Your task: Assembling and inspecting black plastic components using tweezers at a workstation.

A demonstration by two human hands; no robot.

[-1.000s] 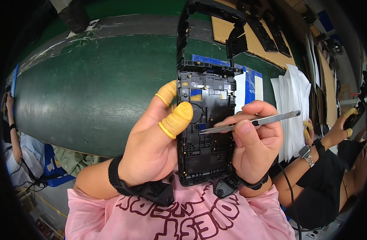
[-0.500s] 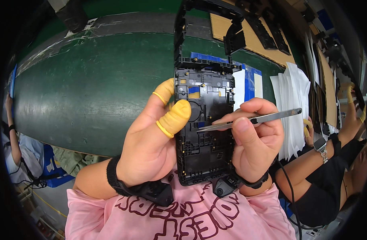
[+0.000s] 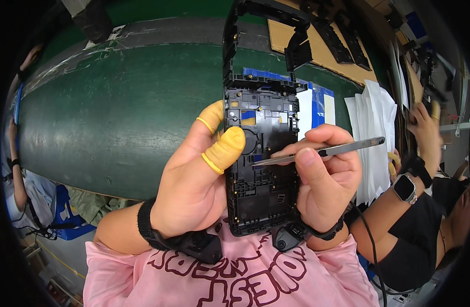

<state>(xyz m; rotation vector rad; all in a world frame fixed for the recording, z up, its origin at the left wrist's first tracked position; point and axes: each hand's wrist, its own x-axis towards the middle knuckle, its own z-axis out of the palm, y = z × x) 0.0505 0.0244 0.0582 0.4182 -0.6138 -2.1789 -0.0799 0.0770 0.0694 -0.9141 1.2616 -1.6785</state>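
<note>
My left hand [image 3: 194, 179] grips the left edge of a long black plastic housing [image 3: 263, 189], held upright in front of my chest. Yellow finger cots cover its thumb and a finger; the thumb lies on the housing's face. The housing has ribs, small brass inserts, cut-out windows and an open frame at its far end. Between the thumb and fingers of my right hand [image 3: 327, 176] is a pair of metal tweezers [image 3: 347, 147]. Their tips rest at or just over the middle of the housing; contact cannot be told. The right hand's lower part sits beside the housing's right edge.
A green-topped table [image 3: 117, 117] spreads ahead. White sheets [image 3: 370, 143] stand at its right, near a blue-and-white piece [image 3: 321, 105]. Farther back, black plastic parts [image 3: 333, 42] lie on cardboard [image 3: 283, 38]. A co-worker's arm [image 3: 424, 148] is close on the right; other people's arms show far left.
My hands, the housing and the tweezers have barely moved. On the right, the co-worker's arm has swung up and inward. Another person's hand has appeared at the upper left.
</note>
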